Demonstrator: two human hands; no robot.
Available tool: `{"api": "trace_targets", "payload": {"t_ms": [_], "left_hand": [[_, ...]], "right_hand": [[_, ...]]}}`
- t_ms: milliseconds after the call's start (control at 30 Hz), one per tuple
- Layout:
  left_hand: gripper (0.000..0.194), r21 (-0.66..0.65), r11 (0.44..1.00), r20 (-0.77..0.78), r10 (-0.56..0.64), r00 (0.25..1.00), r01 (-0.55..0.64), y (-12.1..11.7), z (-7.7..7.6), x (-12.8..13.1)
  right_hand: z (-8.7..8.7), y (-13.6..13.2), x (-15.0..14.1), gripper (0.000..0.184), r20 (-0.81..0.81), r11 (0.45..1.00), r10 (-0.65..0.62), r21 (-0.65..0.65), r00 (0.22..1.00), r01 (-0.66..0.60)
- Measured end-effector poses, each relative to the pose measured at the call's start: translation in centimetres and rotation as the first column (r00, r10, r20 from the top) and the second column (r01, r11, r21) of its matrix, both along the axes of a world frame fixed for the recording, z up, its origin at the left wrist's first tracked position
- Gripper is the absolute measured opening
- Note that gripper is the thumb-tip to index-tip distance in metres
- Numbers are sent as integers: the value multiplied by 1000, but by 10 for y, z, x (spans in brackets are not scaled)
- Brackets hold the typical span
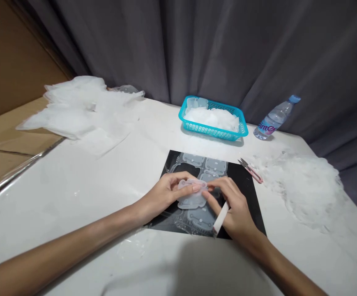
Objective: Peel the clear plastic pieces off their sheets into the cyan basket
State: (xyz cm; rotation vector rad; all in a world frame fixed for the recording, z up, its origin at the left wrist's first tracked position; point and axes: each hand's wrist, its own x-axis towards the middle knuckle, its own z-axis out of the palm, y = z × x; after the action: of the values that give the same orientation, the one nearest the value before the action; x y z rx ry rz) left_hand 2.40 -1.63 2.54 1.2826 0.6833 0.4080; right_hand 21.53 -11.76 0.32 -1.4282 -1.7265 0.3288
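Note:
My left hand [178, 190] pinches a frosted, translucent plastic piece [192, 200] with a wavy outline, thumb on top. The fingertips of my right hand [232, 201] are at the right edge of the same piece. Tucked in my right palm is a slim white stick-like tool [221, 218], pointing down toward me; its kind is not clear. Below my hands, a clear plastic sheet [201, 218] with several similar moulded shapes lies on a black mat [246, 197]. One opening in the sheet shows the black mat through it.
Behind the mat stands a turquoise basket [215, 133] holding white translucent pieces. A water bottle [272, 121] is to its right. Pink-handled thread snips [250, 170] lie near a heap of plastic scraps [310, 189]. Stacked translucent sheets [73, 111] sit at the left, beside cardboard [8, 123].

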Motion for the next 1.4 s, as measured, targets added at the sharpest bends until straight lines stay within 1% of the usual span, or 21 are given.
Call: {"api": "trace_targets", "payload": {"t_ms": [67, 133, 333, 433, 533, 633, 700, 733, 800, 867, 933, 967, 1000, 1067, 1100, 1167, 1200, 1233, 1267, 1333, 1400], "left_hand": [[28, 41, 999, -2, 10, 1000, -9, -2, -1, -1], [29, 54, 998, -14, 13, 1000, -12, -4, -1, -2], [29, 8, 1000, -30, 19, 999, -19, -4, -4, -5], [29, -13, 1000, -25, -20, 999, 20, -6, -5, -8], [31, 55, 998, -20, -29, 999, 30, -7, -4, -11], [35, 149, 988, -97, -13, 995, 27, -5, -3, -14], [41, 118, 993, -165, -7, 986, 26, -3, -4, -15], [47, 61, 998, -180, -9, 984, 20, -2, -4, -15], [59, -102, 995, -139, -17, 990, 3, 0, -5, -15], [62, -217, 976, -59, -3, 998, -10, 1, -5, -13], [54, -220, 975, -31, 33, 999, -39, 1, -5, -12], [51, -198, 978, -34, 52, 998, -58, 1, -4, -11], [50, -176, 982, -39, 63, 997, -69, 0, -4, -11], [45, -144, 988, -22, 62, 998, -65, -1, -3, -11], [40, -132, 990, -2, 57, 998, -57, -1, -3, -12], [32, -102, 994, 29, 38, 999, -35, -3, -1, -11], [30, -86, 996, 32, 32, 999, -29, -4, 0, -11], [28, -71, 997, 25, 34, 999, -32, -6, 1, -10], [28, -52, 998, 12, 40, 999, -39, -7, 1, -9], [29, 2, 998, -23, 57, 998, -57, -10, 1, -9], [30, 63, 996, -47, 62, 997, -59, -13, 0, -9]], "right_hand": [[-1, 1, 0, 4, -58, 1000, -7, 6, 998, 8], [-1, 1, 0, 4, -97, 1000, -12, -11, 995, 11], [1, 2, -1, 9, -145, 998, -53, -47, 988, 47], [0, 1, 0, 10, -157, 994, -85, -84, 984, 73], [-2, 0, 3, 12, -215, 987, -103, -142, 971, 73], [-1, 0, 9, 11, -264, 986, -91, -156, 960, 50], [2, 0, 13, 5, -193, 997, -29, -80, 981, 14], [3, 1, 15, 4, -124, 1000, 1, -21, 992, -4], [6, 1, 16, 12, 54, 992, 66, 103, 996, -72], [7, 0, 13, 19, 245, 971, 111, 180, 963, -157], [7, -2, 8, 23, 388, 955, 126, 201, 913, -217], [6, -3, 6, 24, 415, 953, 130, 200, 901, -229], [6, -5, 4, 24, 402, 955, 135, 190, 906, -227], [5, -6, 3, 23, 275, 971, 140, 151, 951, -186], [5, -7, 4, 25, 184, 983, 120, 116, 976, -142], [5, -7, 6, 33, 24, 999, 27, 18, 999, -28], [5, -6, 7, 39, -18, 999, -9, -41, 1000, 8], [6, -6, 8, 42, -39, 996, -20, -93, 999, 16], [6, -5, 8, 41, -50, 992, -10, -129, 999, 4], [8, -3, 8, 26, -71, 989, 22, -147, 997, -33], [9, -2, 7, 10, -110, 992, 34, -114, 993, -47]]}}
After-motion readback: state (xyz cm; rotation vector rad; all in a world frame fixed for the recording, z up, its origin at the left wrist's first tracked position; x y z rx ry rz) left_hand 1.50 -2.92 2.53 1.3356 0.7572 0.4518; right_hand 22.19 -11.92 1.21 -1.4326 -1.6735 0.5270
